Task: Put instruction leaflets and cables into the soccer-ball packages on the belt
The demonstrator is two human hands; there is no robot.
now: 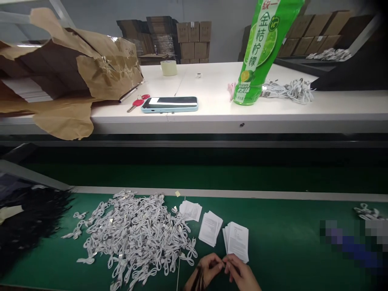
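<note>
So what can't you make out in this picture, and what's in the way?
All in the head view:
Anything between the fingertips of the left hand and right hand: hidden by the fingers.
Small print on the paper slips: too small and blurred.
Top of the green bottle: cut off by the upper edge.
Exact number of white cables: they overlap.
Whatever is behind the pixelated patch: masked.

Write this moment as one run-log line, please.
left hand, right hand: fingertips close together, grip unclear | nearest: printed sheets | leftward: white cable pile | shelf: phone, green bottle

"统一", "金桔柠檬" and "VC" on the green bottle [260, 52].
</note>
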